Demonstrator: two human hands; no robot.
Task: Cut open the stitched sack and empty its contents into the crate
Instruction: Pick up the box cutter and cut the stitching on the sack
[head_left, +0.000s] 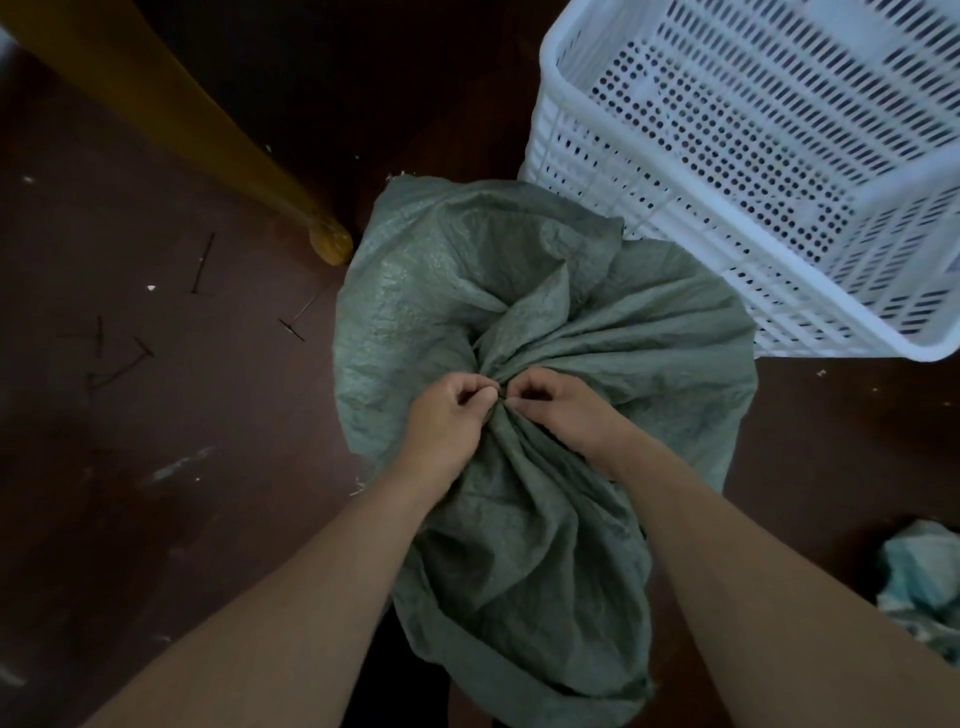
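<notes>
Both hands are pinching the gathered neck of the green woven sack (519, 322): the left hand (447, 415) and the right hand (558, 408) are meeting almost knuckle to knuckle, fingers curled shut on the bunched fabric. Beyond the right hand, a white perforated plastic crate (753, 171) is standing just beside the sack. Off past the left hand, a yellow wooden leg (208, 135) is resting on the dark floor (130, 415).
</notes>
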